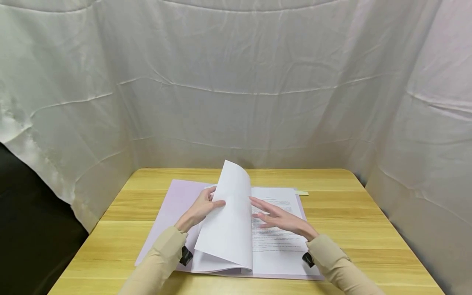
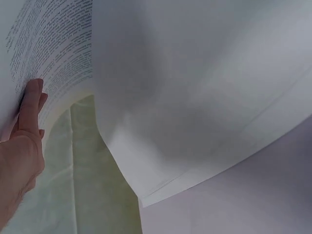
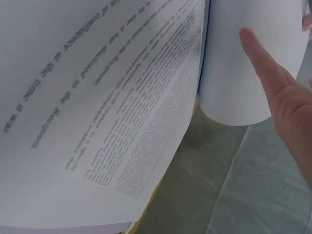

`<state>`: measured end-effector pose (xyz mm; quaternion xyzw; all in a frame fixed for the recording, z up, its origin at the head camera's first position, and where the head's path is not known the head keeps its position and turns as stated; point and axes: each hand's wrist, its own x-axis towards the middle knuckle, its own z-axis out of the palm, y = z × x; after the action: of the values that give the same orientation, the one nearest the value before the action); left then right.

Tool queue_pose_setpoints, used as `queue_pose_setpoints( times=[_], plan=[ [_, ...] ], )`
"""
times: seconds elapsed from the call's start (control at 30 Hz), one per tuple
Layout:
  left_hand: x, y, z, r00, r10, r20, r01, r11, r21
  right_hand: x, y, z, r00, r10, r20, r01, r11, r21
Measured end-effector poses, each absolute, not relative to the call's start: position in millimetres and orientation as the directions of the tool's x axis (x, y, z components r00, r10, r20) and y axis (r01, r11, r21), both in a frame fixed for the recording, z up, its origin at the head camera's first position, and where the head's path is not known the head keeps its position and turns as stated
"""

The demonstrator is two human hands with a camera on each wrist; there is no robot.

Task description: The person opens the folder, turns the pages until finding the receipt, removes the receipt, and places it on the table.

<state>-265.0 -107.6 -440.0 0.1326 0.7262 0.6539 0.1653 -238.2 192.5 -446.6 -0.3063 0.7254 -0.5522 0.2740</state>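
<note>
A lilac folder (image 1: 184, 192) lies open on the table, holding white printed sheets. My left hand (image 1: 199, 209) grips a raised white sheet (image 1: 228, 223) near its left edge, thumb on the near face and fingers behind it. The sheet stands curved and its facing side looks blank. My right hand (image 1: 282, 218), fingers spread and fairly straight, is over the printed page (image 1: 276, 243) on the right. Its fingertips reach the bend of the raised sheet; whether they touch it I cannot tell. In the right wrist view, the index finger (image 3: 263, 61) extends in front of the curved sheet.
The wooden table (image 1: 354, 229) carries the folder near its front edge. A pale yellow strip (image 1: 302, 193) sticks out at the folder's upper right. Grey-white curtains (image 1: 236, 110) surround the table, with a dark area (image 1: 29, 229) at the left.
</note>
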Motion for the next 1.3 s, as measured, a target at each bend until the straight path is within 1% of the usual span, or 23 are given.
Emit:
queue_pose_setpoints(
  times=[0.17, 0.37, 0.53, 0.7, 0.83, 1.1, 1.2, 1.3],
  plan=[
    [-269, -110, -445, -0.922, 0.374, -0.099, -0.078, 0.071, 0.994, -242, 198, -449, -0.703, -0.709, -0.047, -0.133, 0.196, -0.972],
    [-272, -112, -450, -0.939, 0.296, -0.178, -0.174, 0.038, 0.984, -251, 205, -454, -0.756, -0.653, -0.04, -0.117, 0.194, -0.974],
    [-275, -116, -457, -0.946, 0.234, -0.225, -0.215, 0.066, 0.974, -261, 214, -460, -0.814, -0.581, -0.031, -0.101, 0.194, -0.976],
    [-278, -125, -465, -0.951, 0.184, -0.25, -0.23, 0.123, 0.965, -272, 225, -469, -0.863, -0.505, -0.024, -0.113, 0.238, -0.965],
    [-278, -132, -470, -0.948, 0.157, -0.276, -0.242, 0.209, 0.948, -279, 234, -477, -0.895, -0.446, -0.023, -0.117, 0.284, -0.952],
    [-275, -139, -473, -0.97, 0.125, -0.206, -0.124, 0.477, 0.87, -288, 245, -482, -0.938, -0.343, -0.056, -0.102, 0.426, -0.899],
    [-274, -139, -473, -0.976, 0.113, -0.188, -0.094, 0.559, 0.824, -292, 247, -484, -0.95, -0.31, -0.045, -0.117, 0.484, -0.867],
    [-272, -139, -472, -0.978, 0.099, -0.181, -0.08, 0.627, 0.775, -294, 249, -486, -0.959, -0.282, -0.017, -0.136, 0.515, -0.846]
  ],
)
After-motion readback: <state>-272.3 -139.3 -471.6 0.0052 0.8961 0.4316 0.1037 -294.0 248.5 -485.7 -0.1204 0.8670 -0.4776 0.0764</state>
